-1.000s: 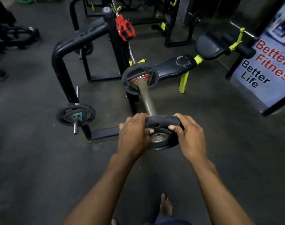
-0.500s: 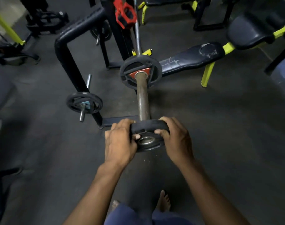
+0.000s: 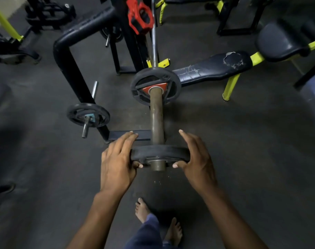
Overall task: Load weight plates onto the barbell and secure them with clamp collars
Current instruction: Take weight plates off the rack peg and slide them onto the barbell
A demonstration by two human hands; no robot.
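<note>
A small black weight plate (image 3: 160, 152) sits on the near end of the barbell sleeve (image 3: 156, 115), whose tip pokes out toward me. My left hand (image 3: 117, 162) grips the plate's left edge and my right hand (image 3: 196, 159) grips its right edge, thumbs on the near face. Farther along the sleeve a larger black plate with a red hub (image 3: 155, 88) rests against the collar. A red clamp collar (image 3: 139, 15) hangs on the rack upright above.
The black rack frame (image 3: 67, 56) stands to the left, with a plate on a storage peg (image 3: 88, 116). A worn black bench with yellow legs (image 3: 212, 67) lies to the right. My bare feet (image 3: 142, 211) stand on the dark floor below.
The small plate has slid onto the sleeve, whose end now sticks out through its hole. My fingers have spread along the plate's edges. The camera has tilted down and closer.
</note>
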